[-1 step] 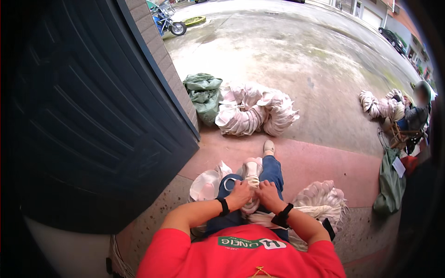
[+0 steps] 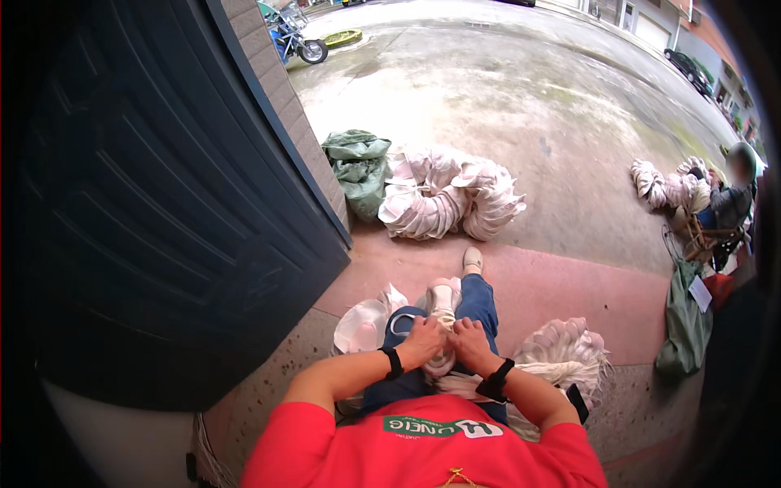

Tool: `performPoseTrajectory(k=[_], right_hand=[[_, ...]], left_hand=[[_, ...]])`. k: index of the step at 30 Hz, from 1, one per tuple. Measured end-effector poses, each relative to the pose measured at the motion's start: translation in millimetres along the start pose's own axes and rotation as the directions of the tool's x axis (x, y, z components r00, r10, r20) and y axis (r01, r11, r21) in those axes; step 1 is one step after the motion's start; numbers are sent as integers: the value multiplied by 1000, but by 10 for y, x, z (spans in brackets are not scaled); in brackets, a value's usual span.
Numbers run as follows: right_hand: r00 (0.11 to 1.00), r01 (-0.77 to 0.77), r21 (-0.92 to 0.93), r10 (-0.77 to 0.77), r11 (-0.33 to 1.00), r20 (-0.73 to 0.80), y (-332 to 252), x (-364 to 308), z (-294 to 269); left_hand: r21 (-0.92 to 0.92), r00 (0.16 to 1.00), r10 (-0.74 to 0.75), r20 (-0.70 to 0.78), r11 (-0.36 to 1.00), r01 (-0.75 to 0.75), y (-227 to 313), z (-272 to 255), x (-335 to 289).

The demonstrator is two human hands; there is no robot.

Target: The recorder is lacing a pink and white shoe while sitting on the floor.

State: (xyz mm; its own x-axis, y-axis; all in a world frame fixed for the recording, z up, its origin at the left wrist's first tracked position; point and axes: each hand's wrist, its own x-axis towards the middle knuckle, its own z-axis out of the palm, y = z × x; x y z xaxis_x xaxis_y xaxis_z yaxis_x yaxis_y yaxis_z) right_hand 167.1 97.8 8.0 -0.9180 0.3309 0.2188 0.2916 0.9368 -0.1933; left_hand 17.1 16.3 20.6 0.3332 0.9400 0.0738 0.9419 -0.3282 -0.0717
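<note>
Between my knees rests a pale, cream-and-pink cloth bundle [image 2: 442, 299], its near end under my fingers. My left hand [image 2: 422, 342] curls over it from the left, fingers bent and pressed in. From the right, my right hand [image 2: 471, 342] grips the same bundle, close to the left. The fingertips partly hide what they pinch. A white loop of band [image 2: 400, 323] lies over my left thigh. Beside my left leg are loose pink-white cloth pieces [image 2: 359, 327]. By my right leg lies a heap of layered pale cloth [image 2: 561, 346] with long cream strands.
A dark panelled door [image 2: 163, 211] stands at left. Ahead sit thick coils of pale cloth [image 2: 451, 195] and a green sack [image 2: 359, 175]. At right are another green sack [image 2: 683, 321] and a seated person [image 2: 730, 199] beside more cloth coils [image 2: 671, 185].
</note>
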Motion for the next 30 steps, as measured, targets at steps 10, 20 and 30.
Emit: performPoseTrajectory(k=[10,20,30], right_hand=[[846,-143,740,469,658,-254,-51,142,-251],[809,-358,730,583,582,-68,531,632,42],[552,-748,605,761,272,341,839,-1334,298]], left_hand=[[-860,890,-456,28,443,254,-77,-335,193],[-713,882,-467,-66,640,286,-1108,468,240],[-261,378,-740,557,276,925,-1721,1484,-2250]])
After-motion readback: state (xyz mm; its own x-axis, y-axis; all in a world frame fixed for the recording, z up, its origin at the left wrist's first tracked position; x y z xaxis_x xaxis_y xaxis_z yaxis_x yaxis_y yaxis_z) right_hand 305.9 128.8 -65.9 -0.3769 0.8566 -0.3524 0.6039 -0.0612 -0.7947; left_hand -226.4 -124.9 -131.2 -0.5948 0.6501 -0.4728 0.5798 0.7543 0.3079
